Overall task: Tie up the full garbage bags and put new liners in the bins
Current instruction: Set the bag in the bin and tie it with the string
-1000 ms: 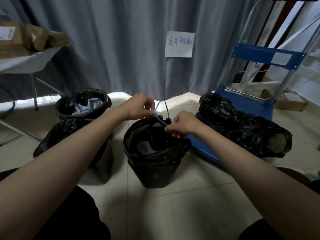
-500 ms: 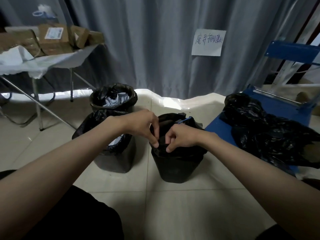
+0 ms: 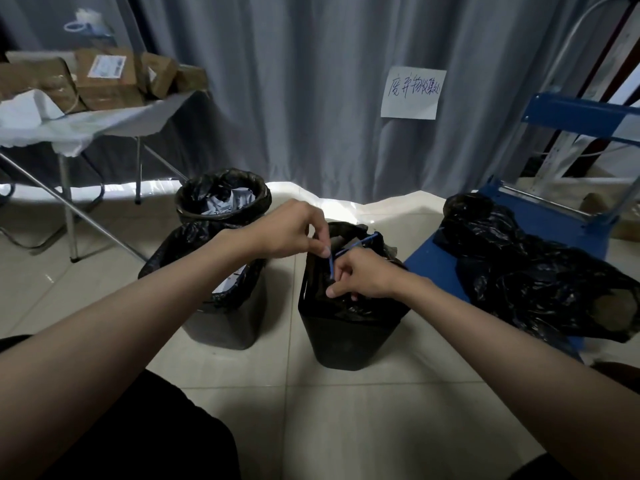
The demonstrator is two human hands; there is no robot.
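Since half a second ago, the blue drawstring (image 3: 331,263) has come up again between the hands. The left hand (image 3: 289,230) pinches its upper part. The right hand (image 3: 363,277) grips it lower, above the black bin (image 3: 346,336).

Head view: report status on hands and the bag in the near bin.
Left hand and right hand both pinch the blue drawstring. Black bag sits in the near bin, mouth not yet tied. Nothing in the way.

Grey curtain (image 3: 277,98) with a handwritten paper sign (image 3: 412,92), cardboard parcels (image 3: 104,77) on a folding table (image 3: 114,123) at left, blue hand trolley (image 3: 554,223) at right, tiled floor (image 3: 346,427).
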